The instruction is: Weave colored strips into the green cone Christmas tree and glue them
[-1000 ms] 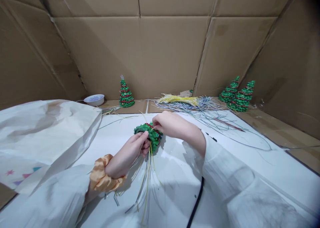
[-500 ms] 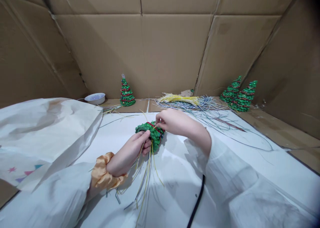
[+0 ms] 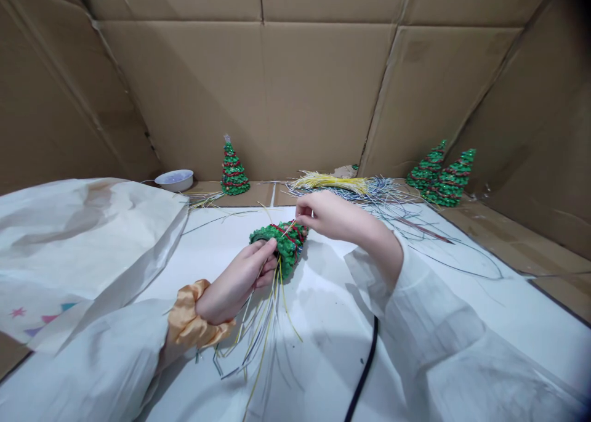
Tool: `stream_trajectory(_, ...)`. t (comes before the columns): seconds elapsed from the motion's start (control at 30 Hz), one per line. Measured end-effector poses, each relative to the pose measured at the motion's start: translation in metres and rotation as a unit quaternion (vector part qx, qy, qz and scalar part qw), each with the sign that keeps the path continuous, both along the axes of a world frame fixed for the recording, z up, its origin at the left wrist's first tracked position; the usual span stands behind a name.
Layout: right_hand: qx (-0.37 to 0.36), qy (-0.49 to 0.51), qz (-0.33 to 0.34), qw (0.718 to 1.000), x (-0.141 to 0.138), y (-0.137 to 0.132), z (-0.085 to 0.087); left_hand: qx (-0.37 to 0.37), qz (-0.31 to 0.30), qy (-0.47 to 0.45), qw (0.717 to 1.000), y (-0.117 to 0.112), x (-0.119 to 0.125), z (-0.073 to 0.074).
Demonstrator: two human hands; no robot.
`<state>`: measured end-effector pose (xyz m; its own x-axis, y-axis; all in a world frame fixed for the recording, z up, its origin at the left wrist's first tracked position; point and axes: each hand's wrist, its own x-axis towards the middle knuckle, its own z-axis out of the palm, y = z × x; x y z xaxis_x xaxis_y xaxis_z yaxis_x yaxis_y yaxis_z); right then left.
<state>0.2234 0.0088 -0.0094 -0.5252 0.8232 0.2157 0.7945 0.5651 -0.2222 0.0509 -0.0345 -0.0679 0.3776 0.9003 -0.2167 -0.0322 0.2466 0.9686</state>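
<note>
A small green Christmas tree with red garland lies tilted over the white table, its base toward my left hand. That hand is closed, gripping the tree's base and a bunch of thin yellow, white and dark wires that trail down toward me. My right hand pinches a thin yellow wire just above the tree's upper side. The wire's far end is hidden between the right fingertips. The underside of the tree is partly covered by my left fingers.
A finished-looking tree stands at the back beside a white bowl. Two more trees are at the back right. A yellow and white wire bundle lies behind my right hand. A white bag sits left; a black cable lies in front.
My right hand has moved slightly up and right, away from the tree, drawing the yellow wire out. My left hand and the tree stay nearly in place; the hanging wires shifted a little.
</note>
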Motion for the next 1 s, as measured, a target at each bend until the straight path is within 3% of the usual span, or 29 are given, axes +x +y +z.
stream_trajectory(0.23,0.0,-0.038,0.013,0.999,-0.011,-0.003,-0.004,0.001,-0.004,-0.013,1.0,0.003,0.0,-0.007)
stream_trajectory(0.4,0.005,-0.004,0.026,1.0,-0.012,-0.001,-0.006,-0.004,-0.01,-0.012,1.0,0.002,0.0,-0.007)
stream_trajectory(1.0,0.011,-0.04,0.081,0.996,-0.016,0.001,0.0,-0.011,0.002,-0.052,0.999,-0.001,0.002,-0.009)
